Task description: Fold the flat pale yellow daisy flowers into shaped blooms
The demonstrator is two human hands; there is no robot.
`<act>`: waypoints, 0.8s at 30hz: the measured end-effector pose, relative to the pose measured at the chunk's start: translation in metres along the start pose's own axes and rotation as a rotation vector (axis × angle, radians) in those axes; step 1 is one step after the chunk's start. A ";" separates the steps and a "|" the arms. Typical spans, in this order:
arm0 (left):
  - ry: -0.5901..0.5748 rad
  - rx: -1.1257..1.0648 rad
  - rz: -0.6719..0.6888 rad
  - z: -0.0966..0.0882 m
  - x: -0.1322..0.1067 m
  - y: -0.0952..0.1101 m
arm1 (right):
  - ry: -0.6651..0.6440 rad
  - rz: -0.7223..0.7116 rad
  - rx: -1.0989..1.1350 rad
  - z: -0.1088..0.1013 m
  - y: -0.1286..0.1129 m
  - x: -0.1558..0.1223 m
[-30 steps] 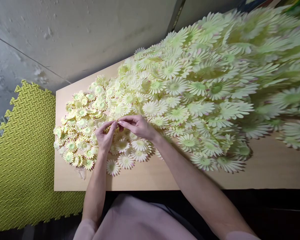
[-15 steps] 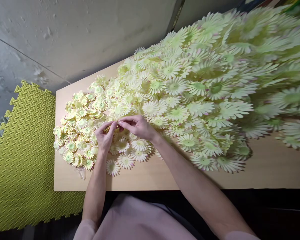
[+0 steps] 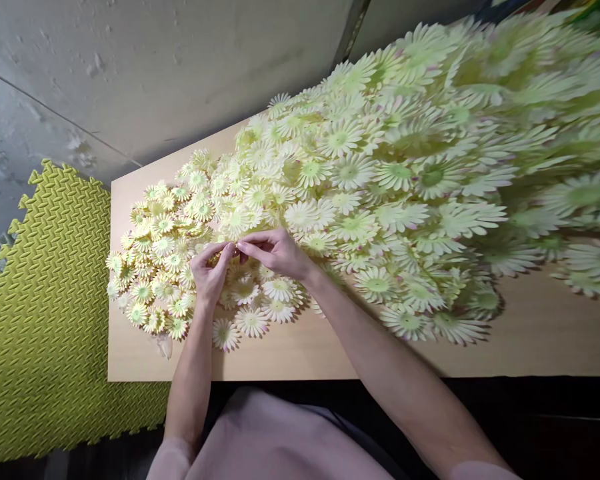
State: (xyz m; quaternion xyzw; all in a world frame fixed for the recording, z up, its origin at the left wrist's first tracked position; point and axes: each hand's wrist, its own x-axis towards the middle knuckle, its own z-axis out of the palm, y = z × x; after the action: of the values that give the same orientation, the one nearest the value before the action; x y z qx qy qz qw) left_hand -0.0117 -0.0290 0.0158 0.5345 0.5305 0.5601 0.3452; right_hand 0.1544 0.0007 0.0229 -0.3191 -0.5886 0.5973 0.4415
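Observation:
My left hand (image 3: 209, 270) and my right hand (image 3: 273, 251) meet fingertip to fingertip over a spread of pale yellow-green daisy flower heads (image 3: 350, 173) lying on a light wooden table (image 3: 300, 353). Both hands are pinched together around something small between the fingertips; I cannot make out what it is. More flat daisy heads (image 3: 250, 321) lie just below the hands, toward me. The heap rises higher and thicker to the right.
A yellow-green interlocking foam mat (image 3: 45, 320) covers the floor left of the table. Grey concrete wall (image 3: 155, 60) stands beyond the table's far edge. My pink-clothed lap (image 3: 275, 440) is under the near edge. A small clear scrap (image 3: 164, 345) lies near the table's left front corner.

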 end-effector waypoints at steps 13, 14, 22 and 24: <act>0.005 0.015 0.010 0.000 0.001 0.000 | -0.010 0.019 0.009 -0.001 0.001 0.000; 0.003 0.016 0.011 0.000 0.001 0.000 | -0.009 0.019 0.009 -0.001 0.001 0.000; 0.006 0.014 -0.005 0.000 0.000 0.001 | -0.016 0.003 -0.012 -0.002 0.003 0.000; 0.007 0.013 -0.005 0.000 0.000 0.001 | -0.017 0.001 -0.014 -0.002 0.003 0.000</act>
State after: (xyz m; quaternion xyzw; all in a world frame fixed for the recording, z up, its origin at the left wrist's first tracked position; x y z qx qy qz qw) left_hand -0.0114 -0.0291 0.0165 0.5334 0.5367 0.5576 0.3413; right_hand 0.1554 0.0019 0.0198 -0.3173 -0.5965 0.5961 0.4338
